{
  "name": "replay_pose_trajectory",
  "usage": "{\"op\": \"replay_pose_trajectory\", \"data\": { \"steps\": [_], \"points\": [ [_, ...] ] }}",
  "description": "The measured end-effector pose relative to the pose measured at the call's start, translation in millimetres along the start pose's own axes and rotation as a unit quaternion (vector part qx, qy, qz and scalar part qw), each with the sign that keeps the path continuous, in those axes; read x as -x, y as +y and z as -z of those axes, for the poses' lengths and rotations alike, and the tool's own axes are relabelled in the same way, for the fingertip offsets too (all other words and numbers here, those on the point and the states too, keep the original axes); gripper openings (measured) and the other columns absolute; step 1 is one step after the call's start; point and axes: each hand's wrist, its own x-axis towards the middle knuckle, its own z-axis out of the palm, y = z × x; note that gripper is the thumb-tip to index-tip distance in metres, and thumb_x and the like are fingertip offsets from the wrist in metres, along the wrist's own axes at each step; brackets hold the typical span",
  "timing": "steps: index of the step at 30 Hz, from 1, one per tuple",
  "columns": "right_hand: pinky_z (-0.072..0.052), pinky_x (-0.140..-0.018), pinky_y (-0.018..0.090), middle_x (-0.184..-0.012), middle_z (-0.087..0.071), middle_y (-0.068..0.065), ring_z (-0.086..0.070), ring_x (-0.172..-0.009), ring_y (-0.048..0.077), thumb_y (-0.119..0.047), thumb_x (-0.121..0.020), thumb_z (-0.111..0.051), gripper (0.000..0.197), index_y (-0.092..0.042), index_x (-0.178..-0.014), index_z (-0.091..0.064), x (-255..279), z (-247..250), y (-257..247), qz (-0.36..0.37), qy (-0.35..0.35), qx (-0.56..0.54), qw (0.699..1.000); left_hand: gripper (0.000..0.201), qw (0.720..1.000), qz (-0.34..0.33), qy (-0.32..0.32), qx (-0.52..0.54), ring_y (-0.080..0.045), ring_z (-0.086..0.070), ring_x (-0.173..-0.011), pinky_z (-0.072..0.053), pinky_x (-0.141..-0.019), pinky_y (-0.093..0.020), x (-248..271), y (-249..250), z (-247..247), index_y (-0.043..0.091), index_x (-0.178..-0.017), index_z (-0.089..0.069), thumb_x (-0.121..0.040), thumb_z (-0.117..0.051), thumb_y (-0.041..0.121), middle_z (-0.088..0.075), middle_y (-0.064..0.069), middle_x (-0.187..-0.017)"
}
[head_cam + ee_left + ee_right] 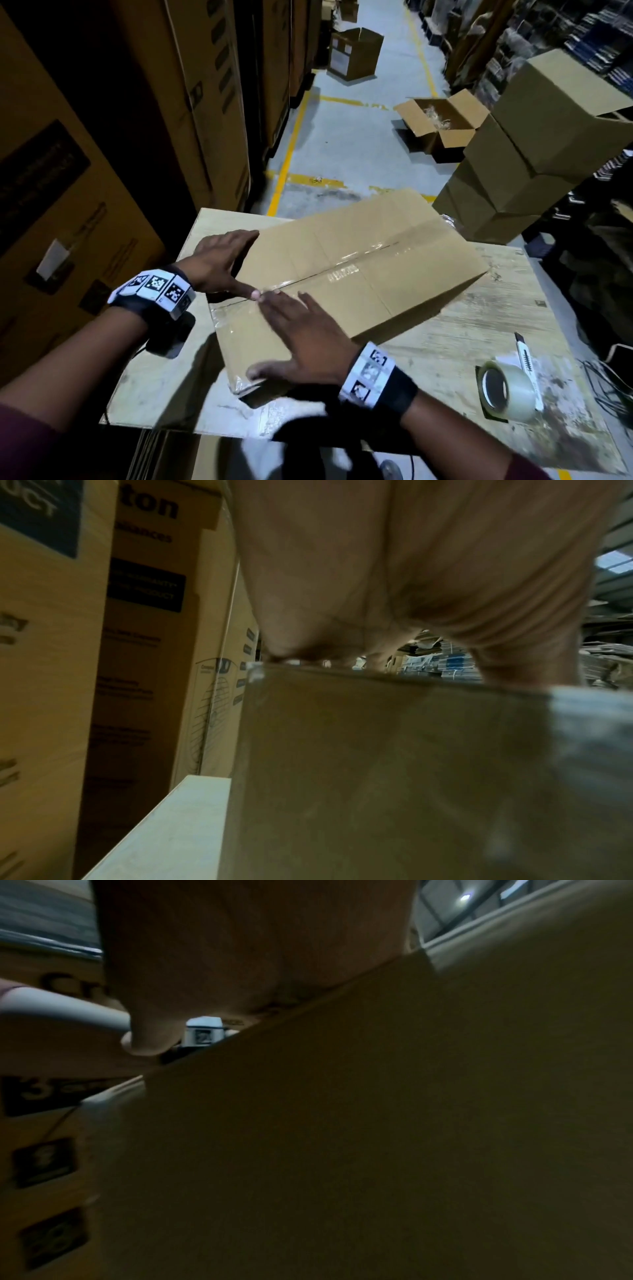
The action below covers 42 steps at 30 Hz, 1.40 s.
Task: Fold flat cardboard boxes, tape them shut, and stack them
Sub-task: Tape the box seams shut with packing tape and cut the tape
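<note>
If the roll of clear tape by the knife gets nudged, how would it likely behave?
The tape roll seems to lie on its flat side on the table, so it would probably slide, not roll. It looks nearly full, so probably fairly heavy for its size.

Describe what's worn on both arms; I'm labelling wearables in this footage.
Bare left hand and right hand. Each wrist carries a black strap topped by a band of white square tiles printed with black pixel-like codes. A black camera unit hangs under the left wrist. Maroon sleeves cover the upper forearms.
</note>
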Motion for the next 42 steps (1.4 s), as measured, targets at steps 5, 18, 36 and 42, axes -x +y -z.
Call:
{"op": "replay_pose_trajectory", "data": {
  "steps": [5,18,36,42],
  "points": [
    [-0.008,-0.126,0.048,-0.169,-0.014,-0.008,-0.008,-0.156,0.013,-0.077,-0.094,-0.018,0.085,-0.024,-0.161,-0.022,19.9,23.9,74.2,-0.077,-0.006,0.041,0.996,0.132,0.998,0.066,-0.017,-0.006,-0.025,0.0,-0.153,0.001,-0.122,-0.052,-2.7,5.7,-3.9,0.039,-0.157,0.004,-0.061,-0.08,0.071,0.002,0.001,-0.167],
    [-0.005,-0.122,0.058,-0.169,-0.01,-0.014,-0.005,-0.157,0.018,-0.069,-0.1,-0.024,0.07,-0.033,-0.161,-0.019,74.5,76.4,244.7,-0.314,0.042,0.043,0.947,0.058,0.985,-0.041,0.102,-0.136,-0.035,-0.04,-0.137,-0.04,-0.108,-0.046,3.6,122.9,-16.0,0.034,-0.139,-0.051,-0.095,-0.021,0.058,-0.046,-0.008,-0.151],
    [-0.052,-0.09,0.039,-0.123,-0.066,0.003,-0.06,-0.115,0.026,-0.083,-0.062,-0.066,0.092,-0.019,-0.128,-0.058,117.7,40.6,196.9,-0.434,0.213,-0.2,0.852,0.115,0.991,-0.089,-0.021,-0.102,-0.033,0.013,-0.153,-0.003,-0.119,-0.059,-21.0,269.0,-90.5,0.022,-0.158,0.011,-0.081,-0.057,0.075,0.015,-0.01,-0.166],
    [-0.046,-0.09,0.033,-0.116,-0.069,-0.004,-0.063,-0.111,0.018,-0.072,-0.086,-0.06,0.069,-0.024,-0.135,-0.06,140.4,40.5,200.7,-0.401,0.138,-0.356,0.833,0.122,0.99,-0.072,0.043,-0.11,-0.027,0.012,-0.153,0.007,-0.118,-0.058,-21.1,270.8,-117.8,0.019,-0.158,0.011,-0.073,-0.032,0.094,0.017,-0.007,-0.166]
  ]
}}
